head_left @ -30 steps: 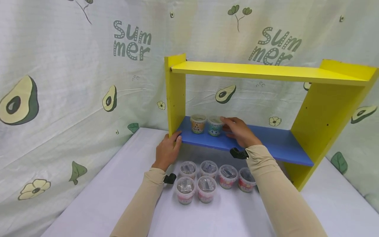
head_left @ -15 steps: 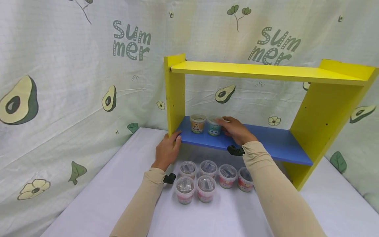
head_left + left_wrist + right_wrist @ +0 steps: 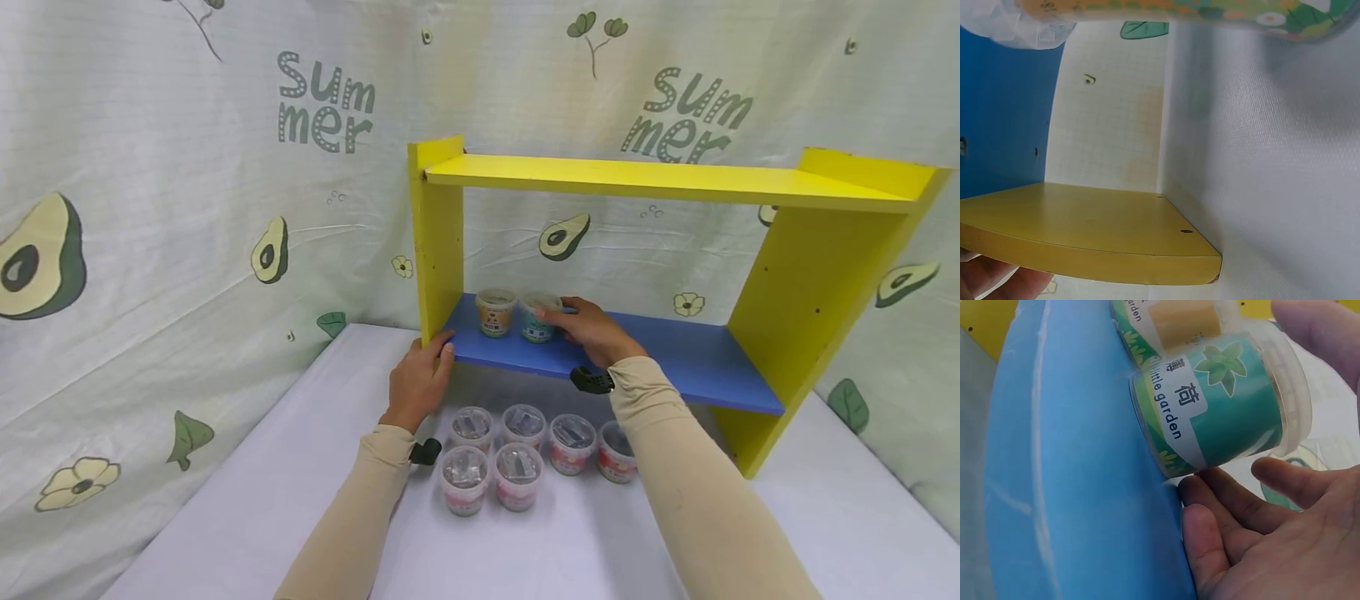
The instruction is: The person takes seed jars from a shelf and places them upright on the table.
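Note:
In the head view, my left hand grips the lower left corner of the yellow and blue shelf. Its fingers show beyond the yellow side panel in the left wrist view. On the blue board, my right hand is at a small plastic tub with a teal mint label. Seen from the right wrist, its fingertips meet the tub's side near the base, while the thumb extends by the rim. An orange-labelled tub stands upright just left of the teal one.
Several clear-lidded tubs with pink or red labels, such as a front one, stand on the white table below the shelf. The right forearm passes over the rightmost tub. A printed cloth hangs behind.
My right hand has shifted slightly left, its thumb coming across the front of the teal-labelled tub. The left hand keeps its hold. The whole head view has drifted a little.

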